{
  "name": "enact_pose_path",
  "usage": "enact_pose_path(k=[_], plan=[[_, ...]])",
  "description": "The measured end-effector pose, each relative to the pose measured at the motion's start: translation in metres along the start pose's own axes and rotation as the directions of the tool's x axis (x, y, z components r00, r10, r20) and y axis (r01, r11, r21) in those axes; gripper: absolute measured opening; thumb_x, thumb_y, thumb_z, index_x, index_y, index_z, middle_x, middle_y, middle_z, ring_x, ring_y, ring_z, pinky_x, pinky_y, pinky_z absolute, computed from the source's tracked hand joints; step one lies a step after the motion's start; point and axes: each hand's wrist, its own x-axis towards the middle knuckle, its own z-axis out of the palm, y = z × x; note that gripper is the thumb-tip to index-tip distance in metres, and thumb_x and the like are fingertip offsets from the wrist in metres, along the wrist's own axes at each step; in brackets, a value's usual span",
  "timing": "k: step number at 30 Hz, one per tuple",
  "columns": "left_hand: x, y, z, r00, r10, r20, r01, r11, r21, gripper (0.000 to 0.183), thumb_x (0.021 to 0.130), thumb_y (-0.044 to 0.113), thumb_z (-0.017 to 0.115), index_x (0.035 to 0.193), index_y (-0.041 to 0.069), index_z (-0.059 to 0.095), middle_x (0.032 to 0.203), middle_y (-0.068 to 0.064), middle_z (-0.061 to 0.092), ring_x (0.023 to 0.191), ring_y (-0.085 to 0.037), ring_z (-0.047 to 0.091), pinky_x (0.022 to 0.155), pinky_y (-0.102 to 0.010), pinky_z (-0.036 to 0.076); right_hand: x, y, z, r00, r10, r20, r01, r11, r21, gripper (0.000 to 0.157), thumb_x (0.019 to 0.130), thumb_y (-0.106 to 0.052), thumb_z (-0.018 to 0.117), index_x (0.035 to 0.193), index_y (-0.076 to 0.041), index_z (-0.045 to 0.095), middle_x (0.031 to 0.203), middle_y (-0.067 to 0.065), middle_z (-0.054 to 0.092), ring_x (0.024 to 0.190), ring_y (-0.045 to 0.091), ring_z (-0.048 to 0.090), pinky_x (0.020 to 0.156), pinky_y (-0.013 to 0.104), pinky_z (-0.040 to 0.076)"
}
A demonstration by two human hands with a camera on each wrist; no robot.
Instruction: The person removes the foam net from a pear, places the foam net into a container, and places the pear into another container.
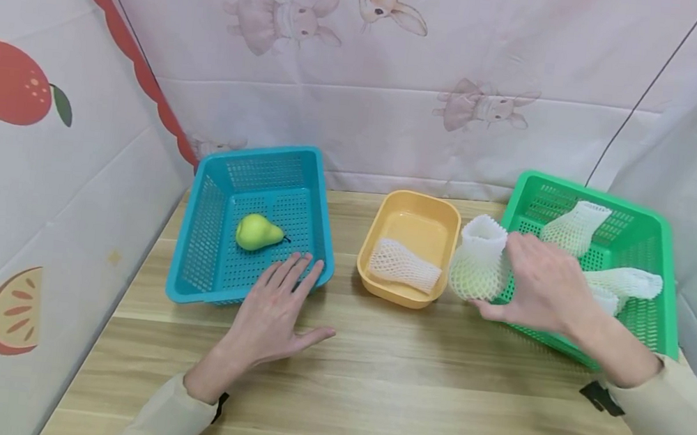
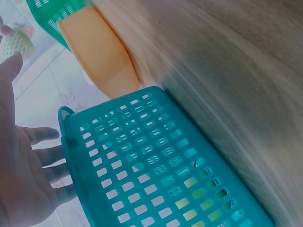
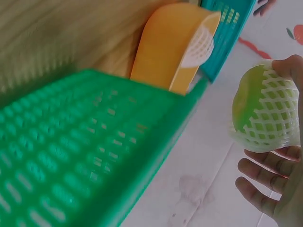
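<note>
My right hand holds a green pear in a white foam net between thumb and fingers, over the left edge of the green basket. In the right wrist view, part of the green pear shows bare beside the mesh. My left hand rests its spread, straight fingers at the near rim of the blue basket; the left wrist view shows the fingertips beside that rim. Inside the blue basket lies a bare green pear.
Between the baskets stands a yellow tray with one white foam net in it. Several netted items, among them a white net, lie in the green basket. A curtain wall rises behind the wooden table.
</note>
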Motion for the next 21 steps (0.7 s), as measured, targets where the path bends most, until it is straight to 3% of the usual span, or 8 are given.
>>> enact_pose_path(k=[15,21], plan=[[0.000,-0.001,-0.002,1.000,0.003,0.007,-0.003,1.000,-0.005,0.108,0.082,0.081,0.067,0.158,0.008,0.048,0.156,-0.018,0.056,0.147,-0.037,0.053,0.118,-0.055,0.048,-0.012,-0.035,0.023,0.994,-0.098,-0.038,0.100,0.994,0.034,0.085,0.049,-0.061,0.091,0.099,-0.003,0.055,0.081,0.004,0.059,0.065,0.016,0.050,0.052,0.031,0.048],[-0.001,0.000,-0.002,1.000,0.004,0.005,-0.004,1.000,-0.001,0.107,0.081,0.081,0.067,0.158,0.008,0.048,0.156,-0.018,0.057,0.146,-0.037,0.054,0.117,-0.055,0.049,-0.017,-0.046,0.034,0.993,-0.116,0.022,0.115,0.992,0.042,0.090,0.049,-0.064,0.092,0.107,-0.003,0.058,0.094,0.009,0.068,0.078,0.020,0.062,0.063,0.035,0.058]])
